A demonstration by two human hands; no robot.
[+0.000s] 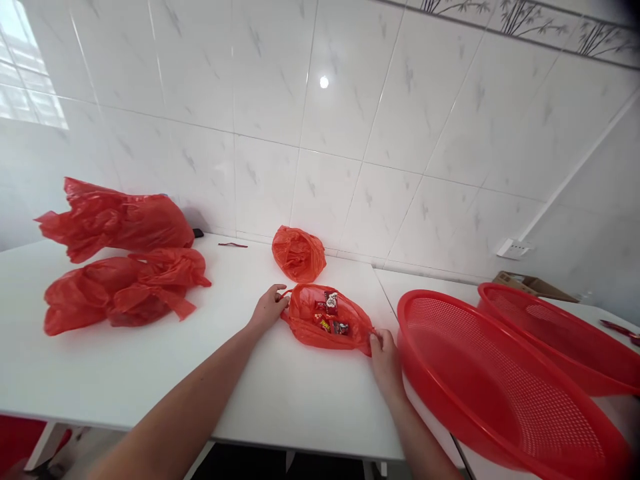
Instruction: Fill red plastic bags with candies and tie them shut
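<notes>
A red plastic bag point(320, 338) lies on the white table with its mouth spread wide. Inside it rest several small wrapped snack packets point(331, 303), some dark red, others with yellow or black-and-white print. At the bag's left end, my left hand point(271, 308) pinches the edge near a handle. My right hand point(386, 357) grips the opposite end, thumb and fingers closed on the plastic. Behind the open bag, close to the wall, sits a crumpled red plastic bag point(299, 255).
Two filled red bags, one behind point(125, 217) and one in front point(120, 290), lie at the left. To the right stand a large red perforated basket point(465, 360) and a second basket point(560, 327). A cardboard box point(535, 285) is behind them. A thin red strip point(233, 245) lies near the wall.
</notes>
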